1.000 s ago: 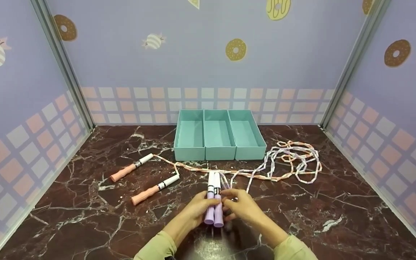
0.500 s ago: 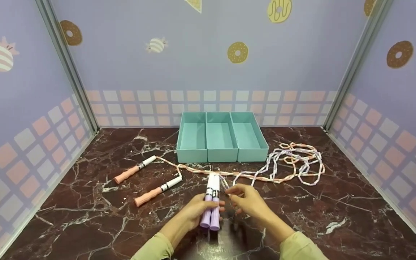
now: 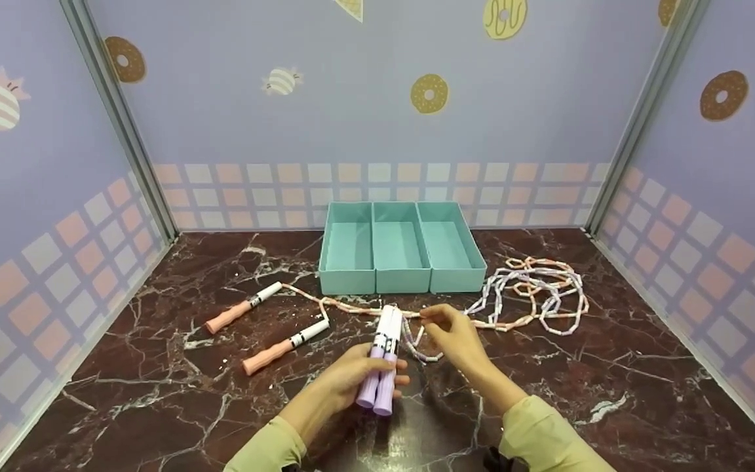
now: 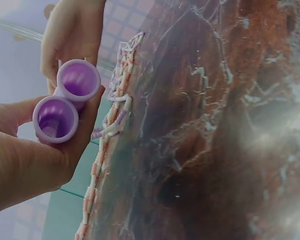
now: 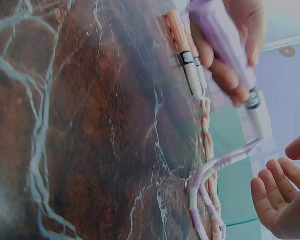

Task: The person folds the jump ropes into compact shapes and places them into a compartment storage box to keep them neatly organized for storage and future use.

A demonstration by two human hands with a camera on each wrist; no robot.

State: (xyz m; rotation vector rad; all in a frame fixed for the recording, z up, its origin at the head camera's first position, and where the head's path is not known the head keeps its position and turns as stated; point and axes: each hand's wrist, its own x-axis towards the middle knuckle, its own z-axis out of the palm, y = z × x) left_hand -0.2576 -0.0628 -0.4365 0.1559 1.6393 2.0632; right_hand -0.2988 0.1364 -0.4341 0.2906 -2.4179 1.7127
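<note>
My left hand point(image 3: 346, 377) grips both purple-and-white handles point(image 3: 384, 387) of a jump rope side by side, white ends tilted up and away. The left wrist view shows their hollow purple ends. From the white tips, the purple-and-white beaded rope point(image 5: 196, 190) sags to the table and runs right. My right hand point(image 3: 459, 344) hovers just right of the white tips, above the rope. In the right wrist view its fingers point(image 5: 276, 192) and thumb stand apart with nothing between them. A second jump rope's orange-and-white handles point(image 3: 286, 347) lie at the left.
A teal box point(image 3: 402, 280) with three compartments stands behind the hands. The orange beaded rope point(image 3: 354, 308) stretches across in front of it. Both ropes pile up tangled at the right point(image 3: 548, 288). Patterned walls enclose the dark marbled table point(image 3: 174, 406).
My right hand has left the purple handles and moved forward and right, over the rope. My left hand keeps its grip, and the handles now tilt a little more.
</note>
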